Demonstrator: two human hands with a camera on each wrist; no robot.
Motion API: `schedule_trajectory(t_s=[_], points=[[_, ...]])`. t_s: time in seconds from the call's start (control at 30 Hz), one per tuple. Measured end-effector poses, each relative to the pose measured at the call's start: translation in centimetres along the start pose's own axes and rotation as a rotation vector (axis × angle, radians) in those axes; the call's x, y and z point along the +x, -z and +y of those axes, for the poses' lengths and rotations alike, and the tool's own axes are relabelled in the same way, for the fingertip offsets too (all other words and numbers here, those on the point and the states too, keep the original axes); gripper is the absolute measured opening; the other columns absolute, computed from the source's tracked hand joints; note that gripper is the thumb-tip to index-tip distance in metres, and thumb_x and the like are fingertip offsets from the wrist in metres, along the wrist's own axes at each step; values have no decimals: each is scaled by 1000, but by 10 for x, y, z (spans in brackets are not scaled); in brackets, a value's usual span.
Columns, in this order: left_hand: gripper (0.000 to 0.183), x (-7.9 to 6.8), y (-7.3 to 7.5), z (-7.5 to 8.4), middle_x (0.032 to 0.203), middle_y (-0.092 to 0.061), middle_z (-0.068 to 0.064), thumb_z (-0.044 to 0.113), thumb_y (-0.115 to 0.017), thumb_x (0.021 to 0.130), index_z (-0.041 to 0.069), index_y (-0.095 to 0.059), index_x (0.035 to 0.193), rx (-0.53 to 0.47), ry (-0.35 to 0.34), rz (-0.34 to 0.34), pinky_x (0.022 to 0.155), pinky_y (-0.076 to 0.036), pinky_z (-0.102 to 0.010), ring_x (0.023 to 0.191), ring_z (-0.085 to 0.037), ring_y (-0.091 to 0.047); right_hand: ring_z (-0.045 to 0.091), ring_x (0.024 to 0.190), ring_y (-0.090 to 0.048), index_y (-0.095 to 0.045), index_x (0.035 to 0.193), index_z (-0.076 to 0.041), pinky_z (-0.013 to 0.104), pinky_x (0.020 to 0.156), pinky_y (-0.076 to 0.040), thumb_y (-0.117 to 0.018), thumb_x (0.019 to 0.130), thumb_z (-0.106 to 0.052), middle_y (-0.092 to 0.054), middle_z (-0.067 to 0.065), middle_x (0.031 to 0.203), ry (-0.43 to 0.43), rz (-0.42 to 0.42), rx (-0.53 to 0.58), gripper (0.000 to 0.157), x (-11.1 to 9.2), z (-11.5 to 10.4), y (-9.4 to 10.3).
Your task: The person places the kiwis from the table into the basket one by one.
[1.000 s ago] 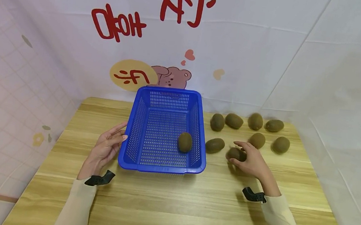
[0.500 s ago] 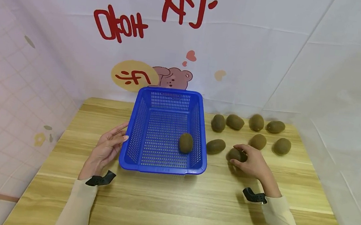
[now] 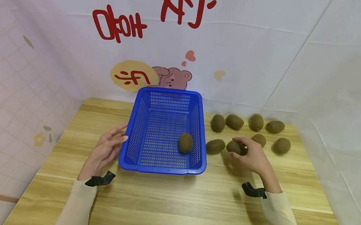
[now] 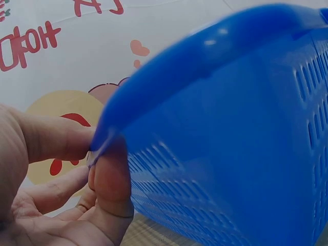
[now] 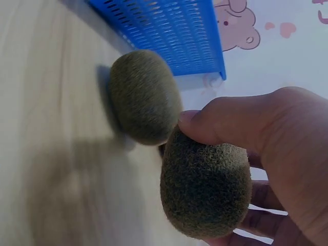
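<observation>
A blue plastic basket [image 3: 161,169] with slotted walls stands on the table, one kiwi [image 3: 185,143] lying inside at its right. My left hand [image 3: 107,148] pinches the basket's left rim; in the left wrist view the thumb and a finger [image 4: 111,177] are on either side of that rim. To the right of the basket, my right hand [image 3: 253,156] grips a brown fuzzy kiwi [image 5: 205,184] between thumb and fingers, seemingly a little above the table. Another kiwi [image 3: 215,146] lies between this hand and the basket. Part of the gripped kiwi is hidden by the fingers.
Several more kiwis lie at the back right of the wooden table [image 3: 170,210], among them one kiwi [image 3: 281,146] on the far right. One kiwi [image 3: 259,140] is just behind my right hand. White printed cloth [image 3: 249,53] hangs behind and at both sides.
My right hand has closed its grip on the kiwi and moved slightly up and away from me with it. The left hand and the basket have stayed in place.
</observation>
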State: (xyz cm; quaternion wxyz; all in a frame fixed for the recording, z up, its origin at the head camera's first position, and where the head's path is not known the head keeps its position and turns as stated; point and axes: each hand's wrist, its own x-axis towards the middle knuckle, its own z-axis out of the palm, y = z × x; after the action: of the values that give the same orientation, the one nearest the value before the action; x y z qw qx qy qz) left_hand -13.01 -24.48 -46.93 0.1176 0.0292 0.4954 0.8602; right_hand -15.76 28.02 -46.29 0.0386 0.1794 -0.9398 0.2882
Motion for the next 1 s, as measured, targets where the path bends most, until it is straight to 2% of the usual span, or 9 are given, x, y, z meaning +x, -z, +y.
schedule_trajectory(t_s=[0.23, 0.5, 0.73, 1.0], points=[[72, 0, 0, -1, 117, -71, -6, -9, -55, 100, -2, -20, 162, -3, 9, 8, 85, -62, -24, 102, -14, -72, 37, 108, -68, -68, 130, -6, 55, 89, -57, -84, 86, -25, -72, 15, 126, 2, 15, -7, 51, 11, -11, 7], [72, 0, -2, 1, 117, -72, -5, -10, -56, 99, -3, -20, 162, -1, 21, 31, 86, -62, -24, 101, -14, -73, 33, 103, -68, -68, 131, -8, 50, 86, -57, -84, 86, -29, -72, 13, 126, -1, 24, 10, 52, 23, -26, 14], [72, 1, -5, 0, 115, -73, -4, -9, -58, 99, -3, -23, 161, -2, 25, 66, 84, -62, -23, 100, -13, -73, 31, 107, -66, -67, 133, -8, 51, 90, -56, -83, 87, -31, -70, 12, 129, 8, 20, 36, 53, 33, -39, 20], [73, 0, -4, 0, 117, -72, -5, -9, -57, 99, -4, -20, 161, -7, 29, 54, 90, -62, -26, 103, -13, -73, 32, 108, -67, -66, 133, -9, 51, 89, -57, -83, 87, -28, -69, 12, 130, 43, 35, 66, 52, 46, -53, 20]])
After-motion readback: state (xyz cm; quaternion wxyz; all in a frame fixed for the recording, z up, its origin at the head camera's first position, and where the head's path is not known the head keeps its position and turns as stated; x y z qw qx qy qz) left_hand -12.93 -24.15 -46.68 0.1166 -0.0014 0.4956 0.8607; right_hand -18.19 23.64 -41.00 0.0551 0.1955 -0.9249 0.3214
